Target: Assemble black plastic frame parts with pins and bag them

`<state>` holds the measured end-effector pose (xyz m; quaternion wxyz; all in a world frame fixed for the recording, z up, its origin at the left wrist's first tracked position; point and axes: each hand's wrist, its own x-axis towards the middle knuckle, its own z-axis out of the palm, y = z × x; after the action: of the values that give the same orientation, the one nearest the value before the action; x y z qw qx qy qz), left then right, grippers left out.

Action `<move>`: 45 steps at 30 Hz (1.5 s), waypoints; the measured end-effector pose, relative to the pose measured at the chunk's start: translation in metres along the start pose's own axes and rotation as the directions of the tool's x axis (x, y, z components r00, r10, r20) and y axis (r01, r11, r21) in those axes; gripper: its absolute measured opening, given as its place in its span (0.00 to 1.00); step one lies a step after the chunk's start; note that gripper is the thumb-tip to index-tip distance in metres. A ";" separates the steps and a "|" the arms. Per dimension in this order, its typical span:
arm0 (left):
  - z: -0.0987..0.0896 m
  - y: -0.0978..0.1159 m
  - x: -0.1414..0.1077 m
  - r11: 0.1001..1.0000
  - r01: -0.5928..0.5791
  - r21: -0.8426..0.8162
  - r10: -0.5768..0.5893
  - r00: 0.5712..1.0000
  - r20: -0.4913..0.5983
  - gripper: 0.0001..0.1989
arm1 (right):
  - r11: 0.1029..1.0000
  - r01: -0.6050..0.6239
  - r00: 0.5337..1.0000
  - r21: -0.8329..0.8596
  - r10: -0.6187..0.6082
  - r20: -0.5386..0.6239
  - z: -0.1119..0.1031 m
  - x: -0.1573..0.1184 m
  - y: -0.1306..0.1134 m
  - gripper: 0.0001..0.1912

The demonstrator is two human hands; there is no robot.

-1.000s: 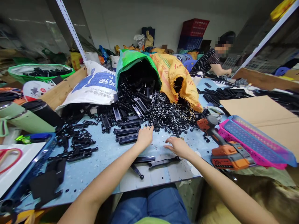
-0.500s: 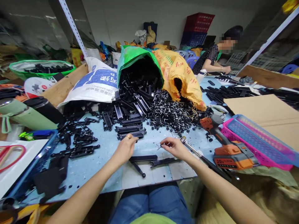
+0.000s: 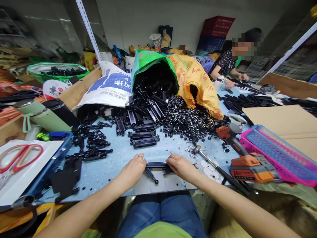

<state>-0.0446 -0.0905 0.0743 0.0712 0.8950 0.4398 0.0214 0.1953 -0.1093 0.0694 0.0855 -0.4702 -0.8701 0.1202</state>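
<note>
A long black plastic bar [image 3: 156, 164] lies level between my two hands, low over the front of the table. My left hand [image 3: 135, 168] is closed on its left end, and my right hand [image 3: 180, 166] pinches the right end; the fingertips partly cover both ends. From under the bar, a black arm with a ball tip [image 3: 152, 176] points toward the front edge. Another dark part beneath the right hand is mostly hidden. Just beyond my hands, several assembled black brackets [image 3: 145, 142] are stacked in a row.
A hammer [image 3: 210, 162] and an orange cordless drill [image 3: 254, 168] lie to the right, beside a pink basket [image 3: 277, 168]. Black-headed screws [image 3: 188, 119] are heaped before the sacks. Ball-ended parts [image 3: 91, 142] and red-handled scissors [image 3: 21, 158] lie left. A co-worker [image 3: 223, 64] sits behind.
Both hands have come down and nearer to me onto the black bar, which was lying on the table. The small piece in my right fingers no longer shows. The view has shifted slightly.
</note>
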 end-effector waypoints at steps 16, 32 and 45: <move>0.065 -0.005 -0.008 0.997 -0.073 0.004 0.070 0.932 -0.356 0.16 | 0.970 0.140 0.950 0.197 -0.076 -0.303 0.053 -0.034 0.037 0.25; 0.070 0.052 0.032 0.978 -0.061 -0.201 0.024 0.983 -0.182 0.23 | 0.958 0.284 0.957 -0.033 -0.285 -0.046 0.051 -0.031 0.066 0.24; 0.019 0.038 0.000 0.905 -0.276 -0.323 0.134 0.906 -0.401 0.25 | 0.886 0.315 0.944 0.340 -0.256 -0.208 -0.010 -0.023 0.015 0.31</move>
<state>-0.0133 -0.1153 0.0613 0.1528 0.8867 0.3348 0.2800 0.2225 -0.1192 0.0734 0.2573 -0.3203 -0.8822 0.2299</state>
